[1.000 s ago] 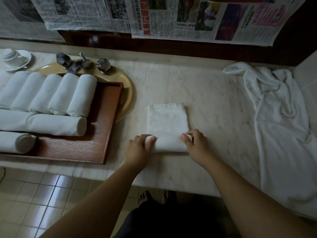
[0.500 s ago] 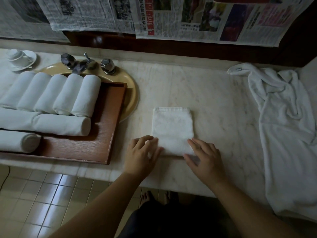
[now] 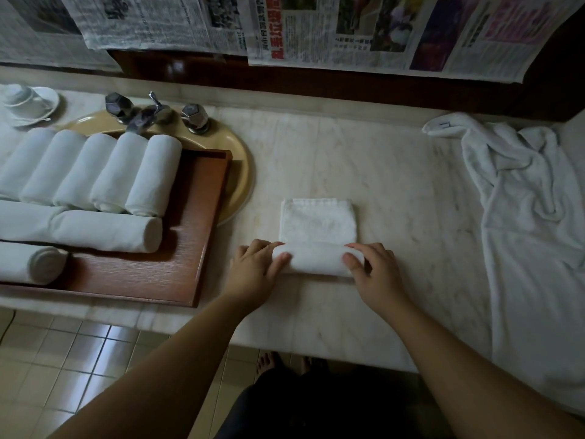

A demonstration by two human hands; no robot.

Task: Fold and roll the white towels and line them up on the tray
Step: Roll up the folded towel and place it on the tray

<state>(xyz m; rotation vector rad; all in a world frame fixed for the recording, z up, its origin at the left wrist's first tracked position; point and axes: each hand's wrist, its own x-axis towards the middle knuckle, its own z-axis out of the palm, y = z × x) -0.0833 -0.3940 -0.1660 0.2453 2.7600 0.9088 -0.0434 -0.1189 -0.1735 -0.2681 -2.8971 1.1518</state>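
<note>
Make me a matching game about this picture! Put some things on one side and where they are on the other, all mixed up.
Things:
1. half-rolled towel
2. rolled towels
3. loose towel
4. cup and saucer

Places:
A. on the wooden tray
B. far left, back of the counter
C. under the left hand and right hand
D. crumpled at the right end of the counter

Pairs: 1-C, 2-A, 3-D, 4-B

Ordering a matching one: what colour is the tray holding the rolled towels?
Reddish-brown wood grain; the tray shows best in the head view.
</note>
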